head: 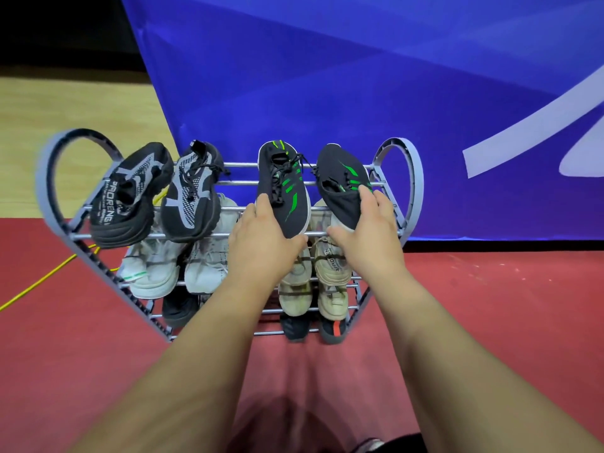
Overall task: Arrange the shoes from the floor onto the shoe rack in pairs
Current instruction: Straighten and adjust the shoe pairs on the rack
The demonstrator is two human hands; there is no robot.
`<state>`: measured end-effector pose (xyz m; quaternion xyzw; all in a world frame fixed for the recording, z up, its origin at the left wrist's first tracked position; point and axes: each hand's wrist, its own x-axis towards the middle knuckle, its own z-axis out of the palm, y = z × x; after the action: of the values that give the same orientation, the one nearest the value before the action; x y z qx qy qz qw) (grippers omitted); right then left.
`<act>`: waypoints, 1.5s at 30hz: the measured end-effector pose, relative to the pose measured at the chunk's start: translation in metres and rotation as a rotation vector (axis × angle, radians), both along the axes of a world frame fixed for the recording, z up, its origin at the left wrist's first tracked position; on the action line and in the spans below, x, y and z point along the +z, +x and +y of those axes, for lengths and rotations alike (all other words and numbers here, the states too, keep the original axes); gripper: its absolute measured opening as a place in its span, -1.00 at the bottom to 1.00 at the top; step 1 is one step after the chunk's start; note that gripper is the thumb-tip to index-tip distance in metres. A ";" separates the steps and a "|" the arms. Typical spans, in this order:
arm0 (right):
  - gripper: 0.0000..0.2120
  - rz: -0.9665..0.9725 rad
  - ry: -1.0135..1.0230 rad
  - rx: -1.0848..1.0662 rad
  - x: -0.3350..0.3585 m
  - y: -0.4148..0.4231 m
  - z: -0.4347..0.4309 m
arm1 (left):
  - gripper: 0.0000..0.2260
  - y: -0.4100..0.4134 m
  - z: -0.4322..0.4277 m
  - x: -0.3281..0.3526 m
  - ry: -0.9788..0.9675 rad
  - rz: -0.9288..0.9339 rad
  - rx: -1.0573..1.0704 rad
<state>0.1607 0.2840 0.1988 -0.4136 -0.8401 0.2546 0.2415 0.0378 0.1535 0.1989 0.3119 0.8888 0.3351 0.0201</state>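
While both hands rest on the top rack (228,183), the left hand (261,243) cups one green-striped shoe (282,188), the right hand (366,223) another (343,178).

A single wide-angle head camera looks forward and steeply down along both forearms, close above the shoe rack (397,171) just beyond the hands; red floor (490,305) fills the edges.
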 end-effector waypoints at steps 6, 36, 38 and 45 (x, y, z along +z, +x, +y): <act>-0.53 0.072 0.064 -0.014 0.042 0.003 -0.009 | -0.57 -0.003 -0.009 0.039 0.470 -0.474 0.121; -0.54 0.855 -1.017 -0.175 0.077 -0.002 -0.018 | -0.84 -0.032 -0.050 0.057 1.282 -1.132 0.044; -0.54 0.875 -1.059 -0.174 0.078 -0.001 -0.018 | -0.80 -0.033 -0.050 0.056 1.296 -1.148 0.026; -0.50 0.972 -1.239 -0.144 0.083 0.004 -0.016 | -0.65 -0.034 -0.052 0.052 1.336 -1.182 -0.029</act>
<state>0.1649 0.2678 0.2816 -0.3688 -0.3168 0.8120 0.3229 0.0034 0.1014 0.2512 0.0460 0.3485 0.8891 0.2932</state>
